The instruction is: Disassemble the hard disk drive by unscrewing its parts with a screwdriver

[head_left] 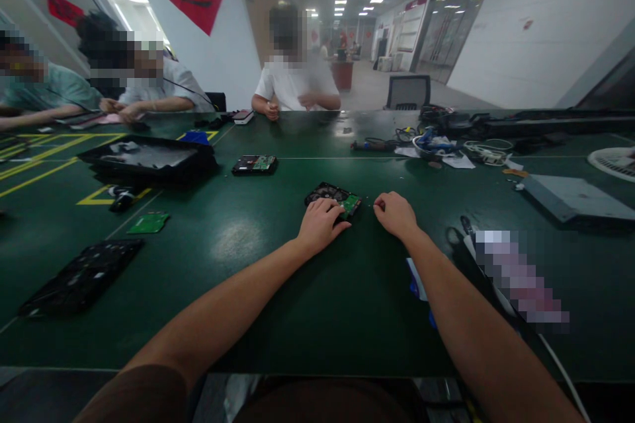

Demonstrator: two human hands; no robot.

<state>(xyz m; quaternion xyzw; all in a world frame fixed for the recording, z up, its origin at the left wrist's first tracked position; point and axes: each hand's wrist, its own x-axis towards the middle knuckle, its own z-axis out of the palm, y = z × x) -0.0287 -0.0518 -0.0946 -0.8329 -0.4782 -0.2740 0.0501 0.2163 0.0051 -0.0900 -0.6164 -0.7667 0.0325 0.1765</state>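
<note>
A black hard drive with a green circuit board lies flat on the green table in front of me. My left hand grips its near edge, with fingers over the board and the thumb apart on the near side. Just right of the drive, my right hand is closed low over the table, its fingertips curled together. Whatever they pinch, if anything, is too small or hidden to see. A few tiny specks lie between that hand and the drive. Under my right forearm, a blue and white object is partly covered.
Another hard drive lies farther off, left of a black tray; a loose green board and black panel are nearer left. Tangled cables and a grey metal box stand right. Several people sit across the table.
</note>
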